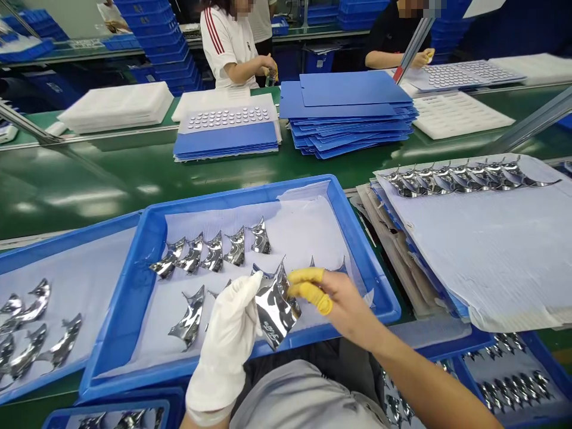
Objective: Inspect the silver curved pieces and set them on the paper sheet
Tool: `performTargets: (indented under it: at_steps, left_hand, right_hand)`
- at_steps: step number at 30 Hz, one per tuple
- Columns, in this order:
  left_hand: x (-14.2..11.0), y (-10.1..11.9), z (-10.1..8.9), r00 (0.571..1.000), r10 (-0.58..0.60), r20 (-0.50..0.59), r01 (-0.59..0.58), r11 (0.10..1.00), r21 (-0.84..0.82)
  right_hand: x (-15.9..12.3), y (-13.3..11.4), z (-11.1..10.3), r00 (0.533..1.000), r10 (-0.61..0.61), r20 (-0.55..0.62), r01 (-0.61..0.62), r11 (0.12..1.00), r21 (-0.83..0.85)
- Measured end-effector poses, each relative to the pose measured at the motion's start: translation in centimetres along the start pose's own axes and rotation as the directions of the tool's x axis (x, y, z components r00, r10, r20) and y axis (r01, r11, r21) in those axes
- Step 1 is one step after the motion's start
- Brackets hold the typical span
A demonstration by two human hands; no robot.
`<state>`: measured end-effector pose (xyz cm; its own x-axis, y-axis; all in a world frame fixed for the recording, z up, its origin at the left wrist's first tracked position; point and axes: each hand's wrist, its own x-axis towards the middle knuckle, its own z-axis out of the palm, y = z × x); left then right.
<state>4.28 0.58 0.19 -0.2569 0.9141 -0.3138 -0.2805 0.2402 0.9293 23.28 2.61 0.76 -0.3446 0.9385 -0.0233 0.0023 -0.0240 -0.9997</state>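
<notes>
The left hand, in a white glove, has its thumb and fingers closed on the left side of a shiny part, held between both hands over the tray. The right hand, yellow-tipped, has its fingers half curled at the part's right edge; whether they pinch it I cannot tell. Beyond the gloved fingers lies a row of five parts; right of the yellow fingertips, a white sheet.
</notes>
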Motion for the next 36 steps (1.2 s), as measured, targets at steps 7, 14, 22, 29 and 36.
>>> performTargets:
  at_steps: [7, 14, 22, 29, 36]
  left_hand:
    - [-0.8, 0.7, 0.1, 0.996, -0.056, 0.071, 0.064, 0.992, -0.108]
    - [-0.3, 0.7, -0.8, 1.000, 0.019, 0.011, -0.019, 1.000, 0.002]
    - [0.3, 0.5, -0.5, 0.995, 0.091, 0.031, -0.094, 0.983, 0.157]
    - [-0.2, 0.9, -0.8, 0.997, 0.043, 0.062, -0.044, 0.999, 0.021]
    - [-0.4, 1.5, -0.1, 0.998, -0.022, 0.061, 0.024, 0.999, -0.040]
  right_hand:
    - [1.0, 0.9, 2.9, 0.964, 0.214, 0.159, -0.263, 0.867, 0.424]
    - [0.7, 0.3, 4.1, 0.907, 0.325, 0.267, -0.419, 0.645, 0.639]
    - [0.6, 2.1, 6.0, 0.826, 0.422, 0.374, -0.520, 0.313, 0.795]
    - [0.7, 1.2, 6.0, 0.890, 0.367, 0.272, -0.429, 0.471, 0.770]
    - [0.7, 0.5, 5.8, 0.964, 0.209, 0.162, -0.264, 0.708, 0.655]
